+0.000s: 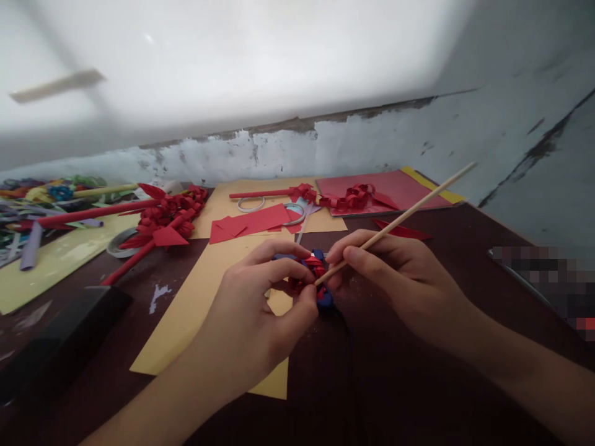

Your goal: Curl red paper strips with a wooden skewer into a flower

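Note:
My left hand is curled around a small bundle of curled red paper strips, with a blue object partly hidden under the fingers. My right hand pinches a thin wooden stick that slants up to the right. The stick's lower tip touches the red paper bundle between both hands. Both hands hover over a dark brown table, at the edge of a tan paper sheet.
Red paper flowers on red stems lie at the left. Flat red paper pieces, tape rolls and a red sheet with curls sit at the back. Colourful paper scraps pile far left. A black object lies front left. A wall rises behind.

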A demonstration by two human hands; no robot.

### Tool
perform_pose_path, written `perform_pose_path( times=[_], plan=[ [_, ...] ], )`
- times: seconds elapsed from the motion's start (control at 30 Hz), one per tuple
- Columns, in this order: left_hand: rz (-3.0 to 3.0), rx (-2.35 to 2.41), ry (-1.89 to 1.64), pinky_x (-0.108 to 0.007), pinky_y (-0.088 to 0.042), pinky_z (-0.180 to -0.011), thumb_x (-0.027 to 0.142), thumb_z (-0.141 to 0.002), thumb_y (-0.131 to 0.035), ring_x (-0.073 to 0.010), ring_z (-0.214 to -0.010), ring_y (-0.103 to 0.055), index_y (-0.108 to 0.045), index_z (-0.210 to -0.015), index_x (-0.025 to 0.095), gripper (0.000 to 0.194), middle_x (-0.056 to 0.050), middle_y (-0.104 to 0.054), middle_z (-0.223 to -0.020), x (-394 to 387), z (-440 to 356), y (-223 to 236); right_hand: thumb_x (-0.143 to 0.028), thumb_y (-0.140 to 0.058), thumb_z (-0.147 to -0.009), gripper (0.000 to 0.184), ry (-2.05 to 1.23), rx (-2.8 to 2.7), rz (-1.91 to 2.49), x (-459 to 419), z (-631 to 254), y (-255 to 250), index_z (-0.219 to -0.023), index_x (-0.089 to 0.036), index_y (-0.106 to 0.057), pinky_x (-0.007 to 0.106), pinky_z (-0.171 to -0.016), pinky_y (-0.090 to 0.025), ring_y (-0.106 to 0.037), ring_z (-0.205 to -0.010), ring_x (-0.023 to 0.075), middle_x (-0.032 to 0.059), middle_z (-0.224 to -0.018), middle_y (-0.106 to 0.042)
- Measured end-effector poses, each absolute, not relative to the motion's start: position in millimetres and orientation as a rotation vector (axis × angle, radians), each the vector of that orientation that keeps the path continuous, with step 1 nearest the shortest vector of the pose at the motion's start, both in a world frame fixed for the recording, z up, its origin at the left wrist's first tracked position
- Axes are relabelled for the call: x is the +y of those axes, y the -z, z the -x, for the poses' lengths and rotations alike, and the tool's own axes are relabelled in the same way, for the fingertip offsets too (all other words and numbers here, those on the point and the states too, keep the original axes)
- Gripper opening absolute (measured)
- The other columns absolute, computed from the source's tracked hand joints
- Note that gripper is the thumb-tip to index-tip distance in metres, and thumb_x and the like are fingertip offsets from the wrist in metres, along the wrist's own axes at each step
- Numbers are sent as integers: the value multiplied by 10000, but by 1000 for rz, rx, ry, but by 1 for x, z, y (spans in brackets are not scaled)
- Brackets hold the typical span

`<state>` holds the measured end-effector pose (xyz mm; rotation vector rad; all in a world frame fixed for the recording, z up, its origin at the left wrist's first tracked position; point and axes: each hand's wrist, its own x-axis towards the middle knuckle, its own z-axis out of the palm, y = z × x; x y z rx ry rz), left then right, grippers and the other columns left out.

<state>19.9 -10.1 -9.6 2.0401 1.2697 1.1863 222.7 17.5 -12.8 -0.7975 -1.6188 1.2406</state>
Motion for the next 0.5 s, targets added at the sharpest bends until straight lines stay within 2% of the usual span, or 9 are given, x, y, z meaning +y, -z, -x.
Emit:
perform_pose_path(
  times=[0.3, 0.5],
  plan=[
    [-2028, 1247, -1193, -252, -680, -716, 58, -816, -669, -204, -973, -770, -779, -814, 204, 183, -61, -740, -1121, -12, -20, 8, -419, -697, -1003, 206, -1236, -1613, 820, 16, -222, 11, -945, -234, -769, 266, -714, -620, -740, -733, 165, 12, -795, -773],
    [-2024, 1235, -1191, -199, -667, -694, 96, -879, -671, -157, -912, -772, -786, -795, 196, 174, -55, -748, -1091, -11, -19, 8, -401, -691, -1009, 204, -1233, -1612, 808, 17, -222, 10, -933, -237, -785, 252, -718, -614, -737, -737, 156, 10, -798, -771]
  ],
)
